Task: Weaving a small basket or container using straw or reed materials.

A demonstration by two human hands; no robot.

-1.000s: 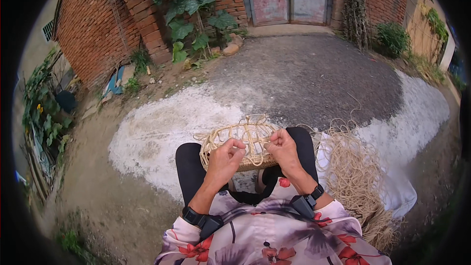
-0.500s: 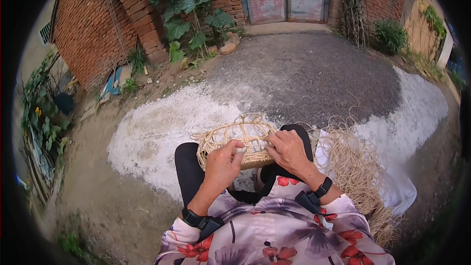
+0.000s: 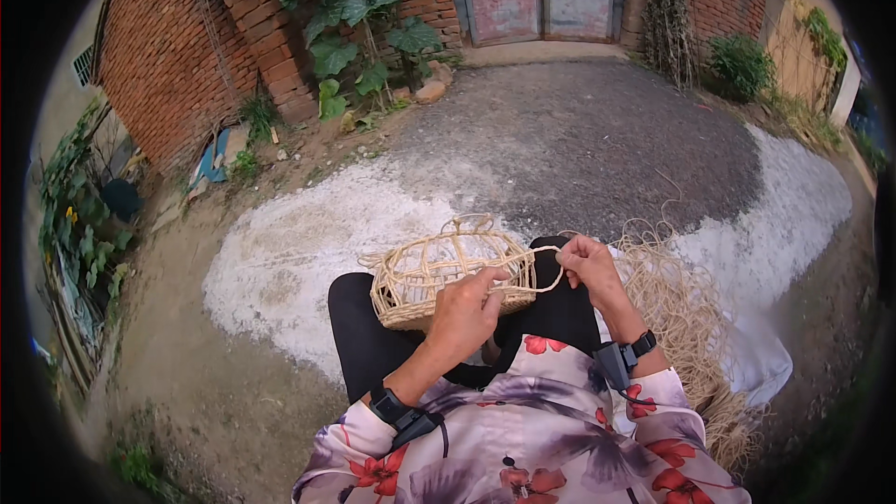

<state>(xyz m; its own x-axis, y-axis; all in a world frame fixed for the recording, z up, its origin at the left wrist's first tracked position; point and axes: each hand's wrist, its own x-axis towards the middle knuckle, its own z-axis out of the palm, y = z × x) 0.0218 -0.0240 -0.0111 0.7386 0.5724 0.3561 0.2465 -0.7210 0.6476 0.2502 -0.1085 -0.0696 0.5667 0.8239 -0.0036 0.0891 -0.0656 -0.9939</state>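
Fingers [image 3: 571, 257] of your right hand [image 3: 598, 274] were pinched together on a pale strand [image 3: 543, 290], which bowed in a small loop to the near right part of the woven basket [image 3: 408, 312]. Your left hand [image 3: 459, 314] lay over the basket's near side, its forefinger stretched along the rim and the thumb below; whether those two pressed on anything, you could not have told from this view.

The basket sat across your lap, between your knees. It looked light, dry and springy, with little slip to it: the close-woven lower wall probably firm, the open lattice above likelier to bend or pull out of shape under a hard squeeze. That lower wall or the rim seemed your best hold, and the strand looked supple enough to turn tightly.

Most of the basket lay left of and beyond your left fingertips; your right fingers stood just beside its right end, clear of it. Farther right, a tangled heap of cord [image 3: 667, 313] lay partly over a white sack [image 3: 758, 359].
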